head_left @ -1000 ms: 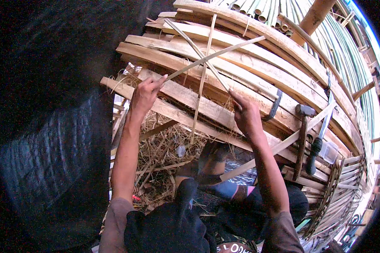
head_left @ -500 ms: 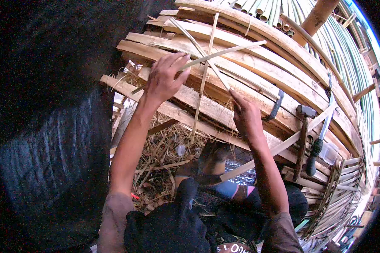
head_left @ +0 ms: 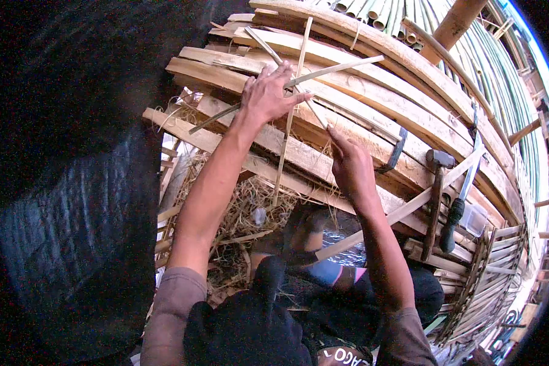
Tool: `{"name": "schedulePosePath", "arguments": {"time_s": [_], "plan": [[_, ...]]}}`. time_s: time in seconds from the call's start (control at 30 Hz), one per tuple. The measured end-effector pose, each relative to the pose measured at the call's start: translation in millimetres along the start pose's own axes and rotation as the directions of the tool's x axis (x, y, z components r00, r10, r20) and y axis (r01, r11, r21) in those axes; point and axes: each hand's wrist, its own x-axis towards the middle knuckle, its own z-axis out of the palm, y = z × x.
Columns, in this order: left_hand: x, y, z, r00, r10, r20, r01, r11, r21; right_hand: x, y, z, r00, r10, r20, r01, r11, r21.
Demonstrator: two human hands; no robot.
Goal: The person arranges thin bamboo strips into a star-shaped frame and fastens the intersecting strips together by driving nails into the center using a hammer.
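Note:
Three thin bamboo strips cross each other over the wooden bench. One upright strip (head_left: 282, 155) runs from the bench's far boards to its near edge. Another strip (head_left: 351, 64) slants to the upper right and passes under my left hand (head_left: 267, 96). That hand lies over the crossing, fingers and thumb spread; its palm side is hidden. A third strip (head_left: 261, 43) slopes down from the upper left to my right hand (head_left: 352, 166), which pinches its lower end between thumb and fingers.
Long rough boards (head_left: 372, 88) form the bench. To the right lie a hammer (head_left: 436, 183), a knife with a dark handle (head_left: 454, 219) and a flat wooden slat (head_left: 402, 210). Shavings (head_left: 250, 210) cover the ground below. Bamboo poles (head_left: 378, 15) are stacked beyond; black sheeting (head_left: 73, 183) hangs left.
My left hand has moved right and slightly up, from the slanting strip onto the crossing, with its fingers now spread. My right hand has shifted slightly left, still pinching the strip's end.

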Motion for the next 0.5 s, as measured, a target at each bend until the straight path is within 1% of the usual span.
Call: {"name": "schedulePosePath", "arguments": {"time_s": [0.1,0.17,0.27,0.33,0.43,0.5], "plan": [[3.2,-1.3,-3.0,1.000,-0.003,0.028,0.004,1.000,-0.028,-0.9,0.0,1.6,1.000,0.024,0.014,-0.025,0.999,0.035],[5.2,-0.5,-4.4,0.999,-0.001,0.043,0.003,0.999,-0.041,-1.8,0.9,3.2,1.000,0.012,-0.028,-0.011,0.999,0.033],[3.9,0.0,-4.4,0.999,-0.013,0.038,0.016,0.997,-0.079,-2.4,-2.2,2.0,0.999,0.024,-0.025,-0.024,1.000,0.011],[2.5,4.9,-12.2,0.998,-0.013,0.067,0.021,0.994,-0.108,-1.9,-1.5,3.0,0.999,0.029,-0.021,-0.029,0.999,0.018],[5.2,5.3,-11.3,0.994,-0.050,0.093,0.056,0.996,-0.069,-1.6,-4.4,0.1,0.999,0.039,-0.006,-0.039,0.999,0.029],[6.5,3.0,-6.5,0.994,-0.052,0.093,0.060,0.995,-0.082,-1.5,-5.2,-0.5,0.999,0.046,0.002,-0.046,0.998,0.034]]}}
